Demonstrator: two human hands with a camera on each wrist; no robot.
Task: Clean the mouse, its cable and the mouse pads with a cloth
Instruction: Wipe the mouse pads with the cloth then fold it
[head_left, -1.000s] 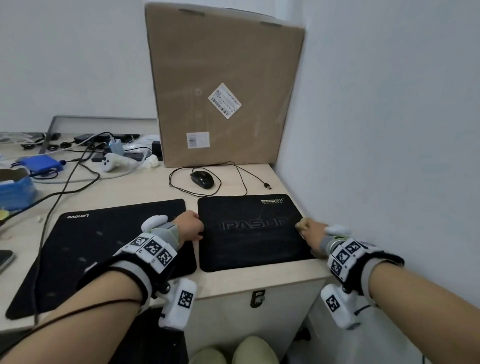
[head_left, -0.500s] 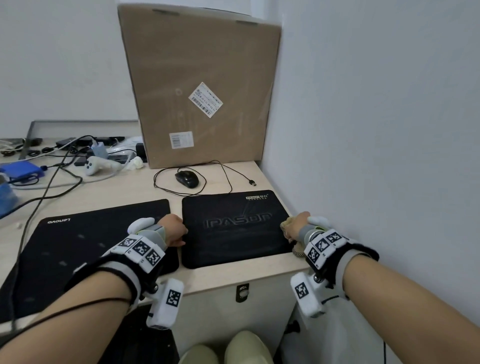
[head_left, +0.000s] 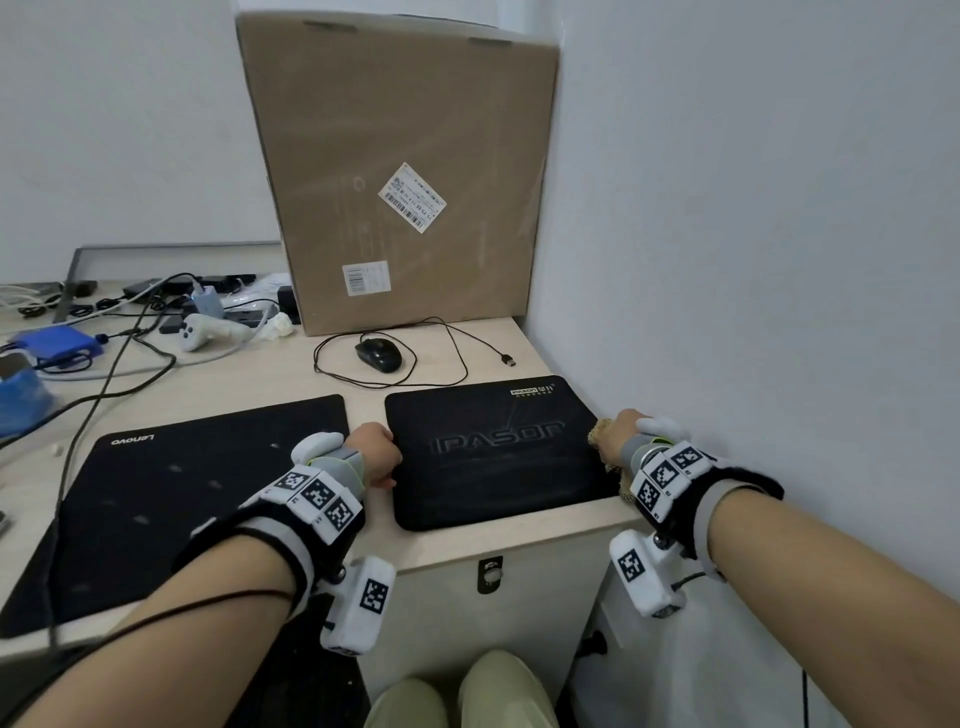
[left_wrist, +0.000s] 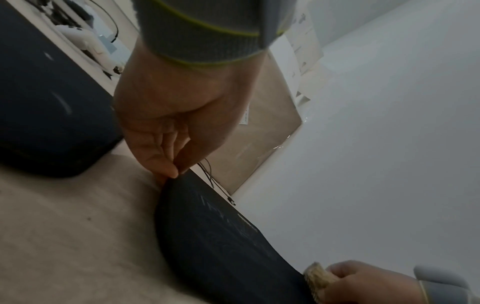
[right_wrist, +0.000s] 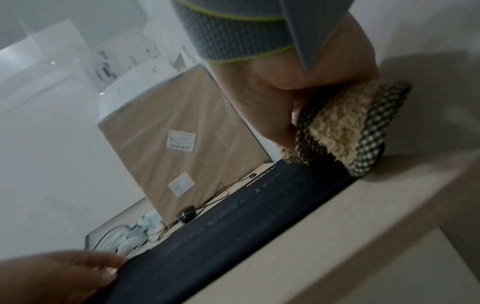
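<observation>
The small mouse pad (head_left: 493, 447) lies at the desk's (head_left: 249, 384) front right corner, thin and bendy, so the left hand (head_left: 375, 451) pinches its left edge while the right hand (head_left: 621, 434) squeezes the soft cloth (right_wrist: 342, 127) at its right edge.

"IPASON" on right mouse pad (head_left: 498, 452); "Lenovo" on left pad (head_left: 171, 499)
</observation>
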